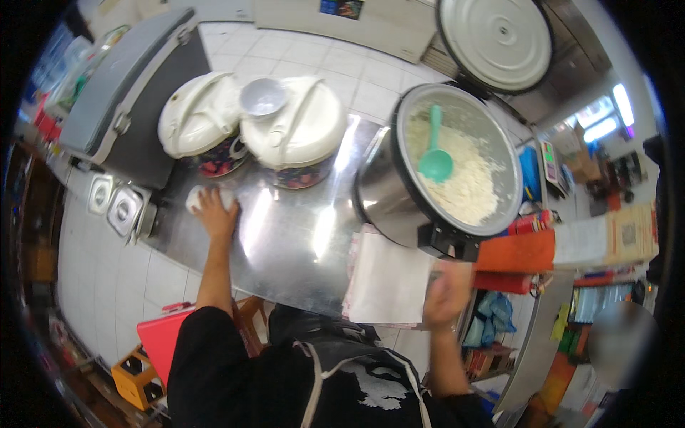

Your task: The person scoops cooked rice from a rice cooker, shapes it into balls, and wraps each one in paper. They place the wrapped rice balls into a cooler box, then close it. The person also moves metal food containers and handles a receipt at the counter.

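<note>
My left hand [215,211] presses on a white cloth [198,198] at the left of the stainless steel table [289,235]. Just beyond it stand two patterned pots with white lids [200,115]; a small white bowl [263,97] rests on top of the lids. On the right is a large rice cooker [385,187] holding white rice [465,182] and a green plastic scoop [436,163]. Blurred, my right hand [447,294] is near the cooker's front, beside a stack of white paper sheets [393,278]; whether it holds anything is unclear.
A grey insulated box [139,96] stands at the back left, with steel containers [126,208] below it. The cooker's round lid [497,43] is raised at the back right. A red stool [166,331] and an orange crate [136,377] are at the lower left. A digital scale [554,166] sits farther right.
</note>
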